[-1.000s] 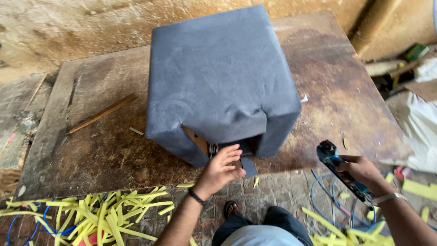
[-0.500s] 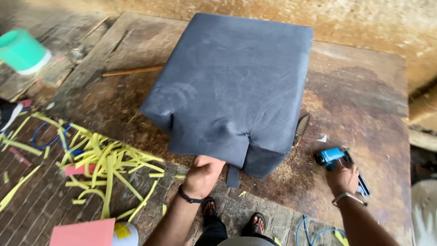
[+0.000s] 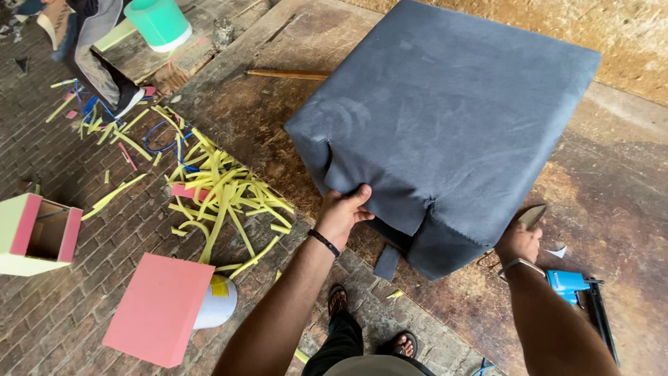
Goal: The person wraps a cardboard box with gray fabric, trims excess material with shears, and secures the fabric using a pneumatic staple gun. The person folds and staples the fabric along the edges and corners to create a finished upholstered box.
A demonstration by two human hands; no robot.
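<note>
Both hands on a grey fabric-covered cube (image 3: 445, 118) atop a worn wooden bench (image 3: 612, 202).

Far left on the brick floor: a small pink-and-cream box (image 3: 38, 235), cut off at the edge; a pink slab (image 3: 158, 308) lying over a white thing (image 3: 219, 303), mostly hidden. Yellow strips (image 3: 223, 195) scattered beside the bench, blue cord tangled among them. Top left: a green bucket (image 3: 160, 22) and someone's leg (image 3: 97, 63), cropped. Left hand (image 3: 343, 212) gripping the cube's near lower edge, thumb over the fabric, fingers tucked under, unseen. Loose fabric flap (image 3: 387, 261) hanging below. Right hand (image 3: 518, 240) pressed at the cube's right corner, fingers hidden; open or closed, impossible to tell. Blue tool (image 3: 567, 282) lying just right of the wrist.
</note>
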